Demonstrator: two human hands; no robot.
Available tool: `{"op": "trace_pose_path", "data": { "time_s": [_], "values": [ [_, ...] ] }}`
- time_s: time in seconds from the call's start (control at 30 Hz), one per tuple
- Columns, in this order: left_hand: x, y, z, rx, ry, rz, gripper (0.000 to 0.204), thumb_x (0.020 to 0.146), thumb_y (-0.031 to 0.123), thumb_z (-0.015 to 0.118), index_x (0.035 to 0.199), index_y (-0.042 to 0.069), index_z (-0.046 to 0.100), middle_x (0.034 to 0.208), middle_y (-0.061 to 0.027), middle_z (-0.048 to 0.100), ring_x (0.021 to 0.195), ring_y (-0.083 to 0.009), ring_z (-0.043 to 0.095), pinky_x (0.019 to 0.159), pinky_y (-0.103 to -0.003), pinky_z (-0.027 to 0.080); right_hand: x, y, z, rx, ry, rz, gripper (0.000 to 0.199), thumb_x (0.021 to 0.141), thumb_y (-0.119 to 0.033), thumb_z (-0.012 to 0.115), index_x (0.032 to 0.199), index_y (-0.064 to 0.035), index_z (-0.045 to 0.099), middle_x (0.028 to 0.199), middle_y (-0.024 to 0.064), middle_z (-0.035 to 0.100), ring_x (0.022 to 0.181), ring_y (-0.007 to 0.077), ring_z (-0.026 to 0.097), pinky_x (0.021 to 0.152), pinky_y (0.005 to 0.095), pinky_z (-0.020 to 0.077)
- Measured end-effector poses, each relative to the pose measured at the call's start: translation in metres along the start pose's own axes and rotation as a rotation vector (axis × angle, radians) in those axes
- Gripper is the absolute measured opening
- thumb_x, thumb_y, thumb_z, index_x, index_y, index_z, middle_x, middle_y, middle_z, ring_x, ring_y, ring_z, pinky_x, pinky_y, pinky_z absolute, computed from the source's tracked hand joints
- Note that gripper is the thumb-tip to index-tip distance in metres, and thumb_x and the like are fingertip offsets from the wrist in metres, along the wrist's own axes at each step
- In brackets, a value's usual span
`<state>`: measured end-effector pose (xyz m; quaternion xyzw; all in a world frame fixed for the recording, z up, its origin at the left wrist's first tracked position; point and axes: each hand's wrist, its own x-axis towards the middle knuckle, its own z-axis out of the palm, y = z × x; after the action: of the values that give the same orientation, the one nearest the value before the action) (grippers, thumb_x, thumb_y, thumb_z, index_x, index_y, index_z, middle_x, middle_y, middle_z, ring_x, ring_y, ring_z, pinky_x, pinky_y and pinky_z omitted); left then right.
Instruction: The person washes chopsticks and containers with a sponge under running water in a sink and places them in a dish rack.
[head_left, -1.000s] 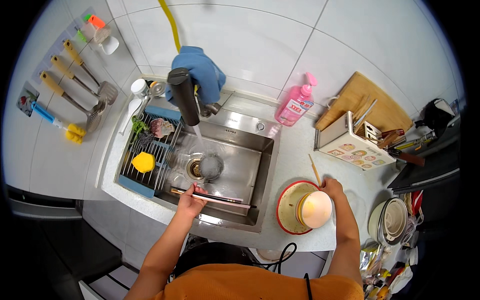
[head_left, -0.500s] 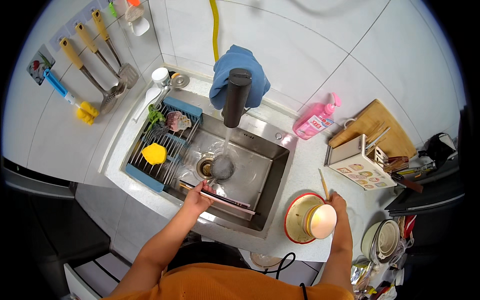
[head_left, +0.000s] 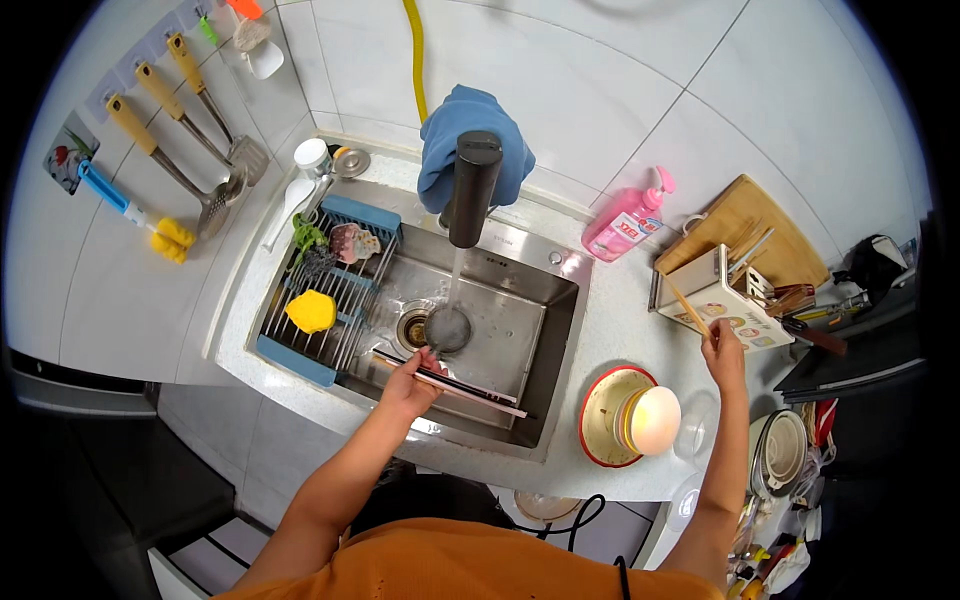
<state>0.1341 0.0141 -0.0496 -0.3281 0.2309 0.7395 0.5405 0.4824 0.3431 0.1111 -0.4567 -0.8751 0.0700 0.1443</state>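
White wall tiles are seen behind a steel sink set in a pale counter. Water is running from the black tap into the basin. A bundle of chopsticks is gripped by the left hand over the basin, beside the drain. A single chopstick is held closed in the right hand, close to the white utensil holder. A red-rimmed plate with a pale bowl is placed between the two arms. On the left, a blue rack carrying a yellow sponge is laid across the sink.
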Motion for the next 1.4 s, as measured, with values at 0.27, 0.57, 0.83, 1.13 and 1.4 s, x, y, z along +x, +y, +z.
{"op": "trace_pose_path", "data": {
  "time_s": [0.27,0.57,0.83,1.13,1.4],
  "values": [
    [-0.002,-0.007,0.015,0.069,-0.122,-0.094,0.015,0.083,0.014,0.051,0.096,0.006,0.055,0.091,-0.0049,0.057,0.078,-0.016,0.053,0.081,-0.036,0.042,-0.02,-0.167,0.05,0.418,-0.543,-0.032,0.019,0.075,-0.014,0.061,0.09,-0.007,0.053,0.075,0.0103,0.059,0.067,0.0212,0.058,0.061,0.0319,0.0454],
    [-0.007,0.013,0.016,0.133,-0.256,-0.145,0.023,0.085,0.014,0.049,0.107,0.008,0.052,0.1,-0.0056,0.055,0.082,-0.0149,0.051,0.081,-0.035,0.041,-0.056,-0.239,0.128,0.561,-0.634,-0.139,0.024,0.071,-0.019,0.066,0.082,-0.0039,0.052,0.072,0.01,0.058,0.064,0.0239,0.056,0.058,0.0322,0.0438],
    [-0.008,0.028,0.005,0.114,-0.195,-0.108,0.023,0.084,0.015,0.05,0.106,0.008,0.053,0.101,-0.0072,0.055,0.09,-0.0211,0.05,0.084,-0.037,0.039,-0.072,-0.268,0.156,0.665,-0.629,-0.165,0.024,0.071,-0.018,0.068,0.078,-0.0026,0.052,0.063,0.005,0.054,0.056,0.0118,0.049,0.053,0.0255,0.0413],
    [0.002,0.04,0.01,0.028,-0.029,-0.057,0.016,0.088,0.02,0.045,0.087,0.005,0.052,0.076,-0.0061,0.051,0.081,-0.0227,0.051,0.086,-0.038,0.041,-0.086,-0.272,0.135,0.585,-0.483,-0.222,0.021,0.078,-0.021,0.059,0.088,-0.0029,0.055,0.08,0.0116,0.058,0.071,0.0229,0.057,0.064,0.0317,0.0453],
    [0.012,0.038,0.017,0.073,0.141,-0.078,0.023,0.091,0.024,0.037,0.08,0.009,0.051,0.065,-0.0015,0.046,0.065,-0.017,0.049,0.074,-0.039,0.043,-0.199,-0.191,0.099,0.737,-0.286,0.351,0.013,0.083,-0.014,0.051,0.087,-0.0032,0.057,0.072,0.0076,0.057,0.063,0.0157,0.056,0.059,0.0265,0.0456]
  ]
}}
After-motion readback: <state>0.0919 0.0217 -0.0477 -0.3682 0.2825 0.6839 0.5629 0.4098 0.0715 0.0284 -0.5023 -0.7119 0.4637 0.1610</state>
